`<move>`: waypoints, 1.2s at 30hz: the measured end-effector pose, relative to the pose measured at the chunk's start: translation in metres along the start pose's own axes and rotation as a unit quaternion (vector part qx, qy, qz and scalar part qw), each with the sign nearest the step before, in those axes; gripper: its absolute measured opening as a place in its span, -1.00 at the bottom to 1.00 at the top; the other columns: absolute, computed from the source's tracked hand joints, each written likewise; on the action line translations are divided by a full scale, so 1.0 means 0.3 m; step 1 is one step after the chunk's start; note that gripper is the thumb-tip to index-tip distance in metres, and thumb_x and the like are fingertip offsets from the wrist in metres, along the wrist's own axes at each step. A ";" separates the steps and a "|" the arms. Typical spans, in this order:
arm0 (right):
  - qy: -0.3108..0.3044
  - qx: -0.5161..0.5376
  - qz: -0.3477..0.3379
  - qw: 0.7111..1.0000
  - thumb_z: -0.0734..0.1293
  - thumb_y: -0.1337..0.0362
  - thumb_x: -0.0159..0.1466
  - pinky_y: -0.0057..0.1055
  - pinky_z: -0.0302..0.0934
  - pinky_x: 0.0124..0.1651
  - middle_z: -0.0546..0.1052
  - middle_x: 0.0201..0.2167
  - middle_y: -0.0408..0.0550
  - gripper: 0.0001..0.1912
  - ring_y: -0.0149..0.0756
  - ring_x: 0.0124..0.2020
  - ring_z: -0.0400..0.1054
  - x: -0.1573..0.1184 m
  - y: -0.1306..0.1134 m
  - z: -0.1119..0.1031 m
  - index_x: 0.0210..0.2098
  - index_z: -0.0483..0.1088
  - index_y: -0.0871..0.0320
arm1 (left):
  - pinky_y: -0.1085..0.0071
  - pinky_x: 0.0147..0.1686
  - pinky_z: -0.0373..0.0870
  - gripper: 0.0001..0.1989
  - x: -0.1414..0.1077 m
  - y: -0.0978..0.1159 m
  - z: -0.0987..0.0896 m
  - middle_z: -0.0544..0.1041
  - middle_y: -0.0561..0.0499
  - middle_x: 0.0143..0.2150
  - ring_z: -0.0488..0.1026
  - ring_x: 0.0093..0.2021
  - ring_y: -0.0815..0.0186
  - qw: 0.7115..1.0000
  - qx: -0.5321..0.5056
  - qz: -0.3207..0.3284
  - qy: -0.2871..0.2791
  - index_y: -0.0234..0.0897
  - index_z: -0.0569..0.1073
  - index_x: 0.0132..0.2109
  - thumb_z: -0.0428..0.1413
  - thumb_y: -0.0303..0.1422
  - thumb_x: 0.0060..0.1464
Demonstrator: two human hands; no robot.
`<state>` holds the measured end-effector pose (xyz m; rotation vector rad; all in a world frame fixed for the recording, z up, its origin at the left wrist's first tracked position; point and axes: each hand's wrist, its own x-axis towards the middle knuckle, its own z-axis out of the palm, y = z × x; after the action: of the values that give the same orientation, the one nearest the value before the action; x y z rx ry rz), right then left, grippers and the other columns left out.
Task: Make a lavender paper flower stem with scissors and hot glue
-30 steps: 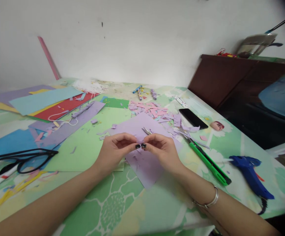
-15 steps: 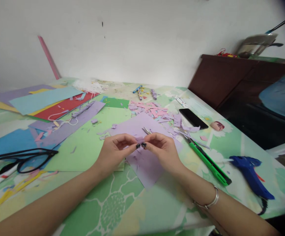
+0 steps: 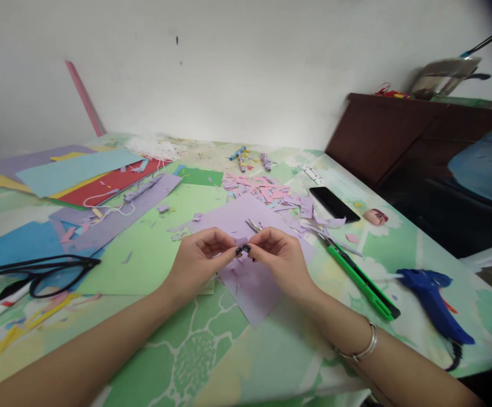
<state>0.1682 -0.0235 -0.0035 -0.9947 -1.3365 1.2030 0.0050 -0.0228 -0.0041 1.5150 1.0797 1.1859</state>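
Note:
My left hand (image 3: pixel 201 257) and my right hand (image 3: pixel 282 260) meet at the fingertips over a purple sheet (image 3: pixel 254 297). Both are closed in a pinch on a small purple paper piece (image 3: pixel 241 241), mostly hidden by the fingers. The metal tips of scissors (image 3: pixel 252 225) show just behind my right hand. Under and left of my left hand lies a light green sheet (image 3: pixel 144 249). Pink and purple paper scraps (image 3: pixel 267 189) are heaped beyond the purple sheet.
Right of my hands lie a green cutter (image 3: pixel 362 280), a blue glue gun (image 3: pixel 435 302), a black phone (image 3: pixel 334 204) and an eraser-like block (image 3: pixel 375 216). Black glasses (image 3: pixel 59 277) rest at the left. Coloured sheets (image 3: pixel 76 169) and white string (image 3: pixel 155 148) lie farther back.
My fingertips have shifted slightly around the small purple piece, and a bit more of it shows above them. Everything else stays in place.

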 end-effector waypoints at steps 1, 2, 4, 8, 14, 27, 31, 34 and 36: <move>0.000 0.001 0.001 1.000 0.44 0.23 0.01 -0.46 0.23 -0.42 0.45 -0.58 -0.16 -0.82 -0.44 -0.53 0.33 0.000 0.000 0.000 -0.51 0.39 0.19 | 0.45 -0.36 0.42 -0.89 0.000 0.000 0.000 0.52 0.02 -0.46 0.45 -0.42 0.36 1.000 -0.001 0.000 0.000 -0.34 0.46 -0.42 0.22 -0.38 -0.08; 0.000 0.002 0.001 1.000 0.44 0.24 0.01 -0.46 0.23 -0.42 0.45 -0.58 -0.16 -0.82 -0.44 -0.53 0.33 0.000 0.001 0.000 -0.51 0.39 0.19 | 0.46 -0.37 0.42 -0.89 0.000 -0.001 0.001 0.51 0.03 -0.46 0.45 -0.42 0.37 1.000 -0.004 -0.001 0.000 -0.34 0.45 -0.43 0.22 -0.39 -0.08; -0.003 0.006 0.001 1.000 0.44 0.24 0.01 -0.47 0.23 -0.42 0.45 -0.58 -0.16 -0.82 -0.45 -0.52 0.33 -0.001 0.002 0.001 -0.51 0.38 0.19 | 0.47 -0.37 0.42 -0.89 0.000 -0.003 0.001 0.50 0.04 -0.46 0.45 -0.42 0.38 1.000 -0.016 -0.001 0.001 -0.34 0.43 -0.42 0.22 -0.40 -0.08; 0.000 0.011 0.000 1.000 0.43 0.26 0.02 -0.49 0.22 -0.43 0.43 -0.58 -0.18 -0.82 -0.47 -0.53 0.32 0.000 0.007 0.002 -0.50 0.35 0.19 | 0.49 -0.36 0.43 -0.85 0.001 -0.009 0.001 0.49 0.08 -0.44 0.46 -0.39 0.39 0.998 -0.060 0.001 0.001 -0.31 0.39 -0.36 0.23 -0.43 -0.09; 0.003 0.025 0.001 1.000 0.45 0.24 0.00 -0.50 0.22 -0.44 0.40 -0.58 -0.22 -0.77 -0.49 -0.54 0.30 0.003 0.008 0.002 -0.46 0.33 0.18 | 0.44 -0.28 0.45 -0.84 -0.001 -0.010 -0.001 0.53 0.03 -0.37 0.49 -0.32 0.35 0.998 -0.068 0.010 -0.008 -0.31 0.41 -0.28 0.21 -0.45 -0.06; 0.007 0.001 0.002 1.000 0.41 0.34 0.01 -0.49 0.22 -0.41 0.43 -0.54 -0.18 -0.87 -0.46 -0.50 0.30 0.002 0.013 0.003 -0.43 0.39 0.19 | 0.47 -0.27 0.44 -0.91 -0.004 -0.002 0.002 0.54 0.01 -0.37 0.48 -0.34 0.37 0.999 -0.023 0.035 -0.023 -0.33 0.48 -0.32 0.20 -0.46 -0.06; 0.002 -0.006 -0.003 1.000 0.39 0.34 0.03 -0.48 0.21 -0.40 0.43 -0.54 -0.17 -0.91 -0.45 -0.50 0.30 -0.003 0.014 0.007 -0.45 0.39 0.19 | 0.47 -0.29 0.44 -0.92 -0.001 0.000 0.003 0.52 0.01 -0.39 0.47 -0.36 0.37 0.999 -0.023 0.036 -0.030 -0.34 0.48 -0.34 0.20 -0.45 -0.06; 0.003 -0.011 -0.003 1.000 0.38 0.35 0.04 -0.48 0.21 -0.41 0.43 -0.54 -0.17 -0.92 -0.45 -0.50 0.30 -0.005 0.016 0.011 -0.45 0.39 0.20 | 0.47 -0.30 0.43 -0.93 0.001 -0.002 0.004 0.51 0.02 -0.40 0.46 -0.36 0.38 0.999 -0.019 0.034 -0.029 -0.34 0.48 -0.34 0.19 -0.45 -0.06; 0.001 -0.012 -0.005 1.000 0.37 0.36 0.05 -0.49 0.21 -0.41 0.43 -0.54 -0.17 -0.93 -0.45 -0.50 0.30 -0.005 0.018 0.013 -0.45 0.39 0.19 | 0.47 -0.30 0.42 -0.94 0.002 -0.004 0.004 0.51 0.02 -0.40 0.46 -0.36 0.38 0.999 -0.016 0.034 -0.032 -0.33 0.47 -0.34 0.18 -0.46 -0.05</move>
<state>0.1641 -0.0247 -0.0088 -1.0059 -1.3553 1.1800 0.0060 -0.0220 -0.0053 1.5650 0.9697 1.1885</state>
